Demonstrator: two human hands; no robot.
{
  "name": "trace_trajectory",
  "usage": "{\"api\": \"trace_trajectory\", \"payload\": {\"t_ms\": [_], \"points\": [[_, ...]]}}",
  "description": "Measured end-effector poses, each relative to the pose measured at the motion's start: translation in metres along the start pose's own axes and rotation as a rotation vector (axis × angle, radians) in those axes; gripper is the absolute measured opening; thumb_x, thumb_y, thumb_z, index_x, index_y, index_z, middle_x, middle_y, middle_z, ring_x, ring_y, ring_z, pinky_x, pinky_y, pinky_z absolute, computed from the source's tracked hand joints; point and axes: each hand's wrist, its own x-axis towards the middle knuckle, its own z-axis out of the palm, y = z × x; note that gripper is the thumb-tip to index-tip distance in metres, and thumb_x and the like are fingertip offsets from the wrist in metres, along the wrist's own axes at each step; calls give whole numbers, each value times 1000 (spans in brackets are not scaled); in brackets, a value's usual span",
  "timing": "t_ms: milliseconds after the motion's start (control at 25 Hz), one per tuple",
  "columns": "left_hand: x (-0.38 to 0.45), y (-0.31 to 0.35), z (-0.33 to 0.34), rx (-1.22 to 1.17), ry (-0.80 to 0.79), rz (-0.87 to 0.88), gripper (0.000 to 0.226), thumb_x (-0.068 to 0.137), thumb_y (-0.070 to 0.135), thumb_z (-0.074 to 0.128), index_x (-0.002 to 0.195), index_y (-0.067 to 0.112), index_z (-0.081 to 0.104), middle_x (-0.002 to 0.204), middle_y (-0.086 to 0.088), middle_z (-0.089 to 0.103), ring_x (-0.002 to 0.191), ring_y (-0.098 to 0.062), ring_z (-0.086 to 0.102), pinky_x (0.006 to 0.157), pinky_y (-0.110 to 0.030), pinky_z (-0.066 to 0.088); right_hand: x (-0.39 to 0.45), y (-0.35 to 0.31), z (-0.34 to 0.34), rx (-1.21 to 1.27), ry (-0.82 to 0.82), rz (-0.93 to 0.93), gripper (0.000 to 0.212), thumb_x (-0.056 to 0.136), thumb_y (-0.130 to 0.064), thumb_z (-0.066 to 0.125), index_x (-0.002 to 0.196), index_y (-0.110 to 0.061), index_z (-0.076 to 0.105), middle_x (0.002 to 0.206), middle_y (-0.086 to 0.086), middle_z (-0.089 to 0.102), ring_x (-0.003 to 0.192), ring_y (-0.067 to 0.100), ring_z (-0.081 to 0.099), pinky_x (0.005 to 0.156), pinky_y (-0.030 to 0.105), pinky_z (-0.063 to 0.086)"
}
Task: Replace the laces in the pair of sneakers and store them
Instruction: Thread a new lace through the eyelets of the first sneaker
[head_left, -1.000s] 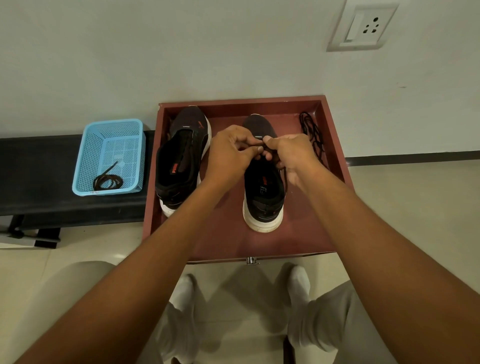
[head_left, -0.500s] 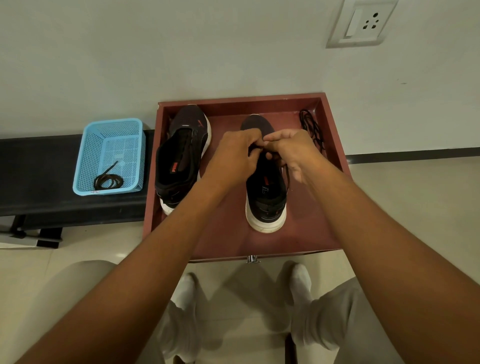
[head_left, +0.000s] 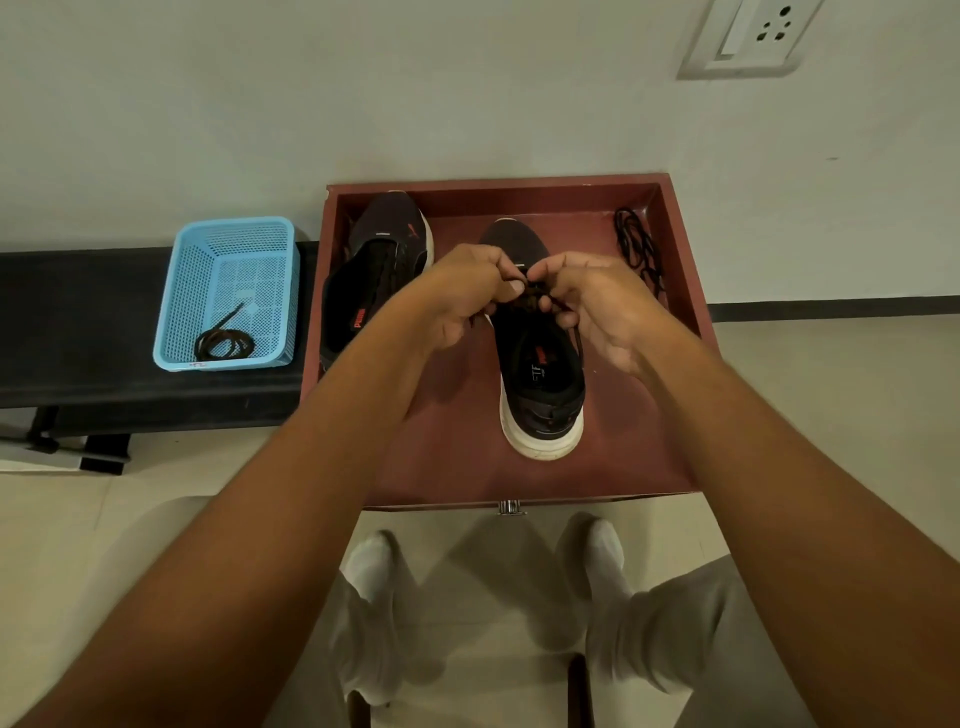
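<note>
Two black sneakers with white soles stand in a reddish-brown drawer (head_left: 597, 473). The right sneaker (head_left: 543, 384) points away from me, heel toward me. My left hand (head_left: 462, 296) and my right hand (head_left: 597, 301) meet over its lace area, each pinching the dark lace (head_left: 530, 293) between fingertips. The left sneaker (head_left: 374, 275) leans against the drawer's left wall with its tongue open. A loose black lace (head_left: 636, 249) lies in the drawer's far right corner. Another coiled dark lace (head_left: 223, 343) sits in a blue basket (head_left: 228, 260).
The blue basket rests on a black bench (head_left: 78, 332) left of the drawer, against a white wall. A wall socket (head_left: 753, 36) is at upper right. My knees in light trousers and white socks (head_left: 374, 566) are below the drawer's front edge.
Both hands have stayed at the right sneaker's lace area, working the lace; they shifted slightly toward me along the shoe. The view has tilted a little.
</note>
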Motion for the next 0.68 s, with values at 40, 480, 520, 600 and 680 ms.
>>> {"api": "trace_trajectory", "payload": {"t_ms": [40,480,520,600,680], "points": [[-2,0,0,-66,-8,-49,27,98,-1,57,80,17,63,77,-2,60,64,-10,46,57,-22,38,-1,0,-1,11,-31,14,36,85,13,43,96,-5,72,83,9,64,69,12,56,53,22,34],[-14,3,5,-324,113,-183,17,93,2,60,90,13,72,82,-3,67,71,-13,54,65,-27,46,-13,10,12,-148,170,-225,10,84,-11,83,92,-8,78,82,9,76,73,13,70,68,25,55],[-15,2,7,-345,140,-177,14,93,2,62,94,12,72,84,-3,68,74,-14,58,66,-27,48,-14,12,13,-158,202,-227,8,85,-11,82,91,-9,78,80,6,76,69,9,68,65,23,53],[-16,-3,10,-407,204,-172,13,92,1,64,97,10,71,84,-3,68,75,-14,60,64,-27,49,-17,17,15,-144,275,-209,3,87,-13,81,90,-13,79,79,2,75,63,2,64,64,23,54],[-15,-14,12,-464,289,-171,11,91,-1,63,92,9,69,80,-5,64,72,-15,57,63,-27,48,-22,23,13,-87,356,-148,0,90,-14,78,90,-14,78,78,0,74,61,1,64,66,23,55]]}}
